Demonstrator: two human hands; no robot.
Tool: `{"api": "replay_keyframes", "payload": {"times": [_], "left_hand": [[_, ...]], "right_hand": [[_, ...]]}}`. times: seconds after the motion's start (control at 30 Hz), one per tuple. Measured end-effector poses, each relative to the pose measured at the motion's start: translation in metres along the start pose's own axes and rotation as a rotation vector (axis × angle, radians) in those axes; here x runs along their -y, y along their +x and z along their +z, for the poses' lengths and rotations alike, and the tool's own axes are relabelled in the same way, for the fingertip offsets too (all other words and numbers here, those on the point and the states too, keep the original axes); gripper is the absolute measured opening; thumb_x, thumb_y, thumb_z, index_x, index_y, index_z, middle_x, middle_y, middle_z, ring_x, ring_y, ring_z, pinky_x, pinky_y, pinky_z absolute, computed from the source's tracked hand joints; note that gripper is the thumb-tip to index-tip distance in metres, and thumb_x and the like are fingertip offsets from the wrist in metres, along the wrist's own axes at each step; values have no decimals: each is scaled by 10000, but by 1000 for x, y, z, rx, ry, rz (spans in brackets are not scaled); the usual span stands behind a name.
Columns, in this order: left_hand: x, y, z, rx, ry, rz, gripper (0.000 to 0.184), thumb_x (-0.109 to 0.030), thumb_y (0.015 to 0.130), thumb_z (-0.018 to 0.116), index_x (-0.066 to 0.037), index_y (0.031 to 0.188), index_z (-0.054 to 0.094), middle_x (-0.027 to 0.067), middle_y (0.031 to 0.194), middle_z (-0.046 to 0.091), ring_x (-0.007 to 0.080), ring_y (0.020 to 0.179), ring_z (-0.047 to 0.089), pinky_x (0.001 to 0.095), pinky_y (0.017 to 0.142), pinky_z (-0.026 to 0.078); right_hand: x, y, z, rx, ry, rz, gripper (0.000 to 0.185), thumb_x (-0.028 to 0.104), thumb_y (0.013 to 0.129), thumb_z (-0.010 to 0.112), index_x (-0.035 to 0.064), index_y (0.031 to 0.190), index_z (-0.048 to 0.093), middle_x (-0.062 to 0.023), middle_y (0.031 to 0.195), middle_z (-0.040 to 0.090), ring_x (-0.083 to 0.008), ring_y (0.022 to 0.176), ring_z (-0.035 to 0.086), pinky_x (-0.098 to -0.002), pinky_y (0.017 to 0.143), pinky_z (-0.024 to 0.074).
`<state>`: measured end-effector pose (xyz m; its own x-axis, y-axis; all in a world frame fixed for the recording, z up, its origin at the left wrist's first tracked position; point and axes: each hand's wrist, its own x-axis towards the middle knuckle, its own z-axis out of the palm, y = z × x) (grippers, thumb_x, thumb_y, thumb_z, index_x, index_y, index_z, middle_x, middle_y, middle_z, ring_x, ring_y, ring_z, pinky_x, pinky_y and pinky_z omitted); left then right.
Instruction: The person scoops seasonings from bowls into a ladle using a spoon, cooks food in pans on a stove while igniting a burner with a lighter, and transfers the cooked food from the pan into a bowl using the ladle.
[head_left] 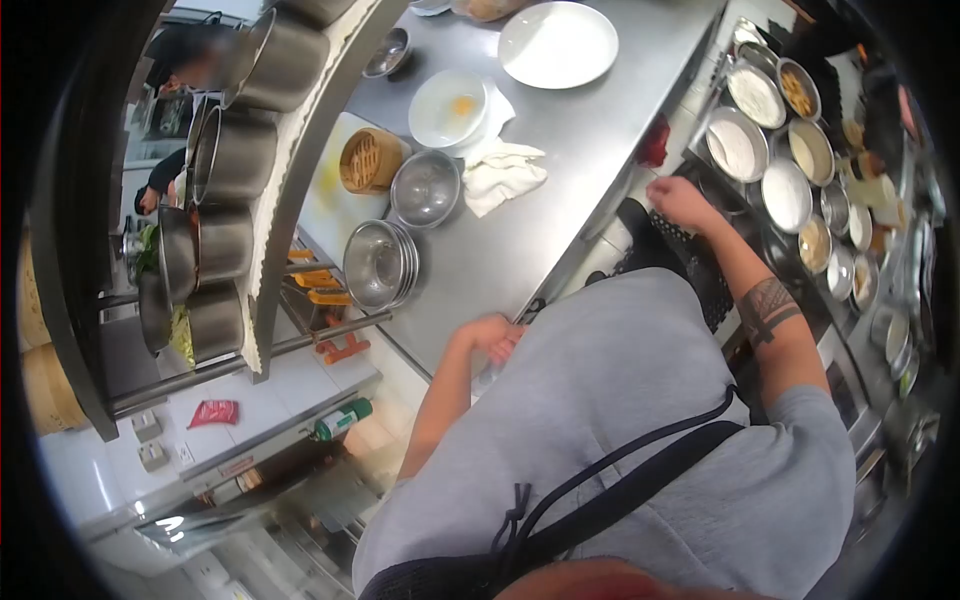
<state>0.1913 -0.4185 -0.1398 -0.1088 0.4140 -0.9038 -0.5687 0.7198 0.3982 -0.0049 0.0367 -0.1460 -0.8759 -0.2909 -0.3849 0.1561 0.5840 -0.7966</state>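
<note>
My left hand (492,338) is beside the near edge of the steel table (470,290), its fingers curled and partly hidden by my shirt. What it holds, if anything, I cannot make out. To the right, my right hand (682,203) hangs past the table's edge with fingers curled in and nothing visible in them. On the table are a stack of steel bowls (375,265), a single steel bowl (426,188), a bamboo steamer (370,160) and a crumpled white cloth (505,175). Farther back are a white bowl (440,112) with something orange inside and a large white plate (558,45).
A shelf (300,170) with steel pots (235,155) rises on the left. Several round containers of powders and other ingredients (787,195) stand on the right. A green bottle (343,419) and a red packet (214,413) lie lower left. Other people are partly visible beyond the shelf.
</note>
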Motion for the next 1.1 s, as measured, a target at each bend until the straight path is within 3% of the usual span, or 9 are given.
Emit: {"api": "replay_keyframes", "payload": {"times": [0.1,0.17,0.23,0.37,0.43,0.7,0.9,1.0,1.1], "left_hand": [[5,-1,9,-76,-16,180,538,-502,991,591,13,1060,729,121,853,753,195,632,690,334,557,551],[-26,-18,22,-227,-98,-138,597,-536,982,582,28,1116,725,165,887,766,227,680,735,351,575,569],[-28,-20,27,-245,-62,-124,613,-546,982,573,27,1141,718,165,869,764,230,694,742,355,582,575],[-26,-20,23,-201,-68,-119,660,-584,981,548,16,1219,687,177,893,766,243,727,755,365,609,594],[-25,-20,22,-170,-72,-117,665,-585,985,540,15,1237,676,184,917,767,248,738,758,370,622,600],[-25,-20,31,-207,-69,-121,634,-558,1018,494,9,1239,675,200,966,766,261,768,765,374,650,609],[-8,-6,57,-449,-34,-67,556,-467,1026,513,31,1200,685,172,894,762,228,714,748,347,567,581],[19,4,89,-855,163,243,357,-320,967,571,-3,946,735,123,771,726,212,666,722,381,649,560],[45,8,128,-853,286,259,305,-293,940,585,-29,964,737,167,832,730,296,775,731,414,728,560]], "right_hand": [[-16,-67,32,150,-227,-52,291,254,944,646,4,1084,697,-174,914,725,-299,858,711,-412,779,550],[-21,-105,50,253,-349,78,344,299,941,603,16,1106,710,-226,1110,712,-408,1073,666,-475,948,525],[-20,-141,68,266,-495,121,332,273,944,586,19,1118,711,-226,1140,706,-413,1089,661,-481,966,519],[-43,-174,98,143,-453,136,331,253,946,577,1,1116,707,-239,1153,699,-418,1112,651,-482,984,512],[-35,-187,101,36,-383,159,302,243,930,598,-8,1058,708,-257,1064,701,-427,1062,652,-497,947,509],[-42,-224,123,102,-388,65,335,257,931,604,-24,1092,692,-281,1094,697,-438,1086,655,-494,971,509],[-58,-265,145,128,-392,105,361,249,924,592,-28,1135,685,-286,1120,690,-434,1097,653,-494,991,506],[-59,-289,154,197,-373,126,353,250,939,591,-21,1145,684,-279,1155,682,-429,1127,642,-493,1001,499],[-68,-311,171,194,-325,134,347,248,941,595,-21,1143,682,-273,1156,682,-425,1134,639,-489,1003,499]]}}
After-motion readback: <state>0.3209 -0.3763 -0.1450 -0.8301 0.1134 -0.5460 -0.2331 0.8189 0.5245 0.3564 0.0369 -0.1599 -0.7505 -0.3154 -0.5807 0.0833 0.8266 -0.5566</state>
